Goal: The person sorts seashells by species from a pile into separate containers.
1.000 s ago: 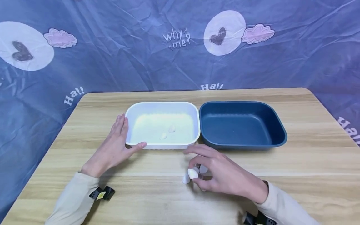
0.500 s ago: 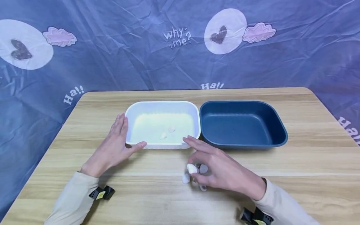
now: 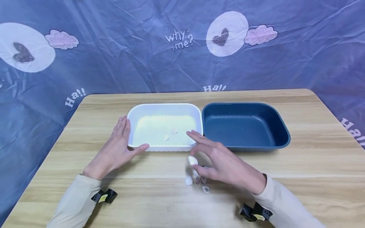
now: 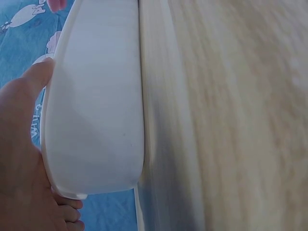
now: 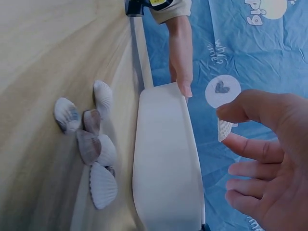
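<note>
A small white seashell [image 3: 193, 160] is pinched between the thumb and index finger of my right hand [image 3: 225, 160], just in front of the white basin's near right corner. The same seashell [image 5: 224, 129] shows edge-on in the right wrist view. Below that hand, several shells [image 5: 89, 144], white and brownish, lie in a loose cluster on the table. My left hand [image 3: 114, 148] rests against the left end of the white basin [image 3: 165, 148], thumb on its near rim and fingers along its side. Two pale shells [image 3: 170, 134] lie inside this basin.
A dark blue basin [image 3: 246, 148] stands right beside the white one on its right, with nothing visible in it. Both stand on a wood-grain table [image 3: 142, 196]. Behind the table hangs a blue printed cloth [image 3: 128, 47].
My right hand has lifted the pinched seashell off the cluster and moved it up toward the white basin, uncovering more shells beneath. The left hand stays on the basin.
</note>
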The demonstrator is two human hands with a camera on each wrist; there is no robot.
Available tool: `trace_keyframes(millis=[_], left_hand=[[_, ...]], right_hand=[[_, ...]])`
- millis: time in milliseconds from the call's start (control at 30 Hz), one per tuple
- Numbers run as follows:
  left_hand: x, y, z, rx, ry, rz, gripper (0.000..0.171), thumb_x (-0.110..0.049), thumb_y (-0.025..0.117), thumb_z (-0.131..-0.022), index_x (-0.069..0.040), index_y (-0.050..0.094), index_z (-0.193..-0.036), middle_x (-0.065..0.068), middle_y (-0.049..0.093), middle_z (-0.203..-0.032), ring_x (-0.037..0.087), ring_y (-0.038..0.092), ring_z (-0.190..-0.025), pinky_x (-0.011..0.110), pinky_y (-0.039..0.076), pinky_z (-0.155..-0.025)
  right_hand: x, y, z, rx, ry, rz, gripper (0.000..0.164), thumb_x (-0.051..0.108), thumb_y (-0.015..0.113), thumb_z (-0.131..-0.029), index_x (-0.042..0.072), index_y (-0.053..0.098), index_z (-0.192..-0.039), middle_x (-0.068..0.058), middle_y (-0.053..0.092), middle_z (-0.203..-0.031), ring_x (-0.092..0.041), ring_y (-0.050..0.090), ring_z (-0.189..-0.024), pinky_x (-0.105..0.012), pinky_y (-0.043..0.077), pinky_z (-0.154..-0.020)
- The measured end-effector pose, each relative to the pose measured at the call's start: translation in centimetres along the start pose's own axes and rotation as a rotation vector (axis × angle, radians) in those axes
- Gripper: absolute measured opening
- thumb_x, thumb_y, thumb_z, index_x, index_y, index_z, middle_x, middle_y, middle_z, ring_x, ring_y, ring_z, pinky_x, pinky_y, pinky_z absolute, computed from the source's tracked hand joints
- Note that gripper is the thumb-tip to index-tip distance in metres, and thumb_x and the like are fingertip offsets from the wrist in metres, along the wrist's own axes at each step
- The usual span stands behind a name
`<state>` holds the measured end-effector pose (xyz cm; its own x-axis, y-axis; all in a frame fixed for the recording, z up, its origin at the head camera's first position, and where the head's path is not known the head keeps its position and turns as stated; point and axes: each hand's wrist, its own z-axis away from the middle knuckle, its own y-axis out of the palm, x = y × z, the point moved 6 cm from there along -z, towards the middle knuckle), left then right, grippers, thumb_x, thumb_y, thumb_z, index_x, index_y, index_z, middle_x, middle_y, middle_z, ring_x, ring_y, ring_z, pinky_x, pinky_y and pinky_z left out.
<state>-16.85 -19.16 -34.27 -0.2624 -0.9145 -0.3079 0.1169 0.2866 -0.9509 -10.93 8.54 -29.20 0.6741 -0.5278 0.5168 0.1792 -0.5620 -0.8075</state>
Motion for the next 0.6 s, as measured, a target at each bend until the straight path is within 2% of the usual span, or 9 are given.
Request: trace_keyframes(millis=[100,333,400,467,533,600], left_hand=[[0.0,0.1,0.0,0.006,-0.005,-0.001,0.113,-0.073,0.046,-0.086,0.009,-0.001,-0.149,0.019,-0.014,-0.158,0.032,-0.011,-0.146,0.051,0.007,-0.118],[0.1,0.2,-0.1,0.000,0.007,0.001,0.112,-0.072,0.045,-0.087,0.009,-0.002,-0.149,0.018,-0.015,-0.158,0.033,-0.011,-0.146,0.050,0.006,-0.118],[0.1,0.2,-0.2,-0.002,0.006,0.004,0.112,-0.072,0.046,-0.087,0.008,-0.002,-0.149,0.017,-0.016,-0.158,0.032,-0.012,-0.146,0.050,0.007,-0.118],[0.1,0.2,-0.2,-0.004,0.004,0.006,0.112,-0.073,0.046,-0.087,0.007,-0.002,-0.150,0.016,-0.016,-0.158,0.031,-0.012,-0.146,0.050,0.007,-0.118],[0.1,0.2,-0.1,0.000,0.000,0.008,0.113,-0.073,0.046,-0.087,0.007,-0.003,-0.150,0.016,-0.017,-0.158,0.031,-0.013,-0.146,0.050,0.007,-0.118],[0.2,0.2,-0.1,0.004,-0.003,0.008,0.113,-0.073,0.046,-0.087,0.007,-0.003,-0.149,0.016,-0.018,-0.158,0.031,-0.013,-0.146,0.050,0.006,-0.118]], right_hand=[[-0.1,0.0,-0.6,-0.011,0.005,0.002,0.015,0.017,0.073,-0.083,0.013,0.066,-0.095,-0.014,0.039,-0.150,-0.026,0.035,-0.139,-0.045,0.037,-0.108],[-0.4,-0.2,-2.5,-0.068,0.010,-0.006,0.018,0.011,0.077,-0.079,0.007,0.067,-0.093,-0.019,0.042,-0.147,-0.029,0.038,-0.137,-0.046,0.042,-0.105],[-0.7,-0.3,-3.1,-0.079,0.037,-0.014,0.017,0.011,0.077,-0.079,0.007,0.067,-0.092,-0.019,0.044,-0.146,-0.028,0.039,-0.137,-0.042,0.045,-0.101],[-0.9,-0.2,-3.5,-0.084,0.072,-0.023,0.016,0.011,0.076,-0.079,0.008,0.067,-0.091,-0.018,0.045,-0.145,-0.026,0.040,-0.136,-0.036,0.051,-0.088],[-1.2,-0.1,-4.0,-0.092,0.091,-0.023,0.014,0.011,0.075,-0.080,0.008,0.067,-0.091,-0.019,0.046,-0.144,-0.028,0.051,-0.127,-0.033,0.050,-0.078],[-1.4,0.1,-4.5,-0.102,0.105,-0.020,0.014,0.012,0.075,-0.080,0.008,0.067,-0.091,-0.019,0.047,-0.143,-0.031,0.057,-0.119,-0.034,0.049,-0.077]])
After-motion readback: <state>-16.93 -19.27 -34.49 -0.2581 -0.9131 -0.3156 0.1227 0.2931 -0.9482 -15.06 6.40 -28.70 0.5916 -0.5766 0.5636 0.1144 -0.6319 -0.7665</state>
